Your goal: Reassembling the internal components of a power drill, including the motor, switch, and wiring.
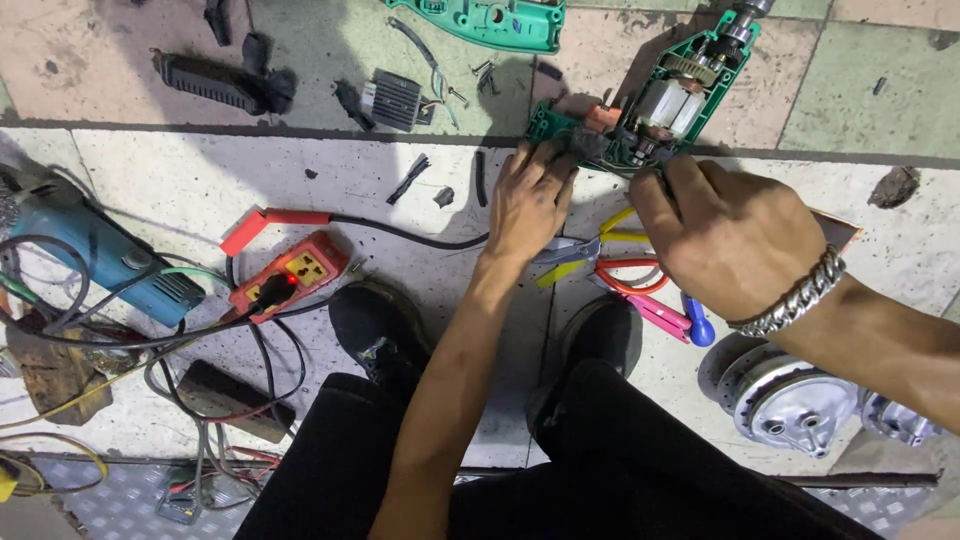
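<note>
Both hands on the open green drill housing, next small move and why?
Probably steady the green housing with the left hand while the right hand works at its near end. The cover half is already off, the motor lies exposed, and both hands meet at that end; what the fingers grip is hidden.

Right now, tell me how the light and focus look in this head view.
Head view: a broad shadow falls across the tiled floor and the left hand; the right hand is lit; the opened green drill is sharp; straight tile joints bow slightly near the edges.
</note>
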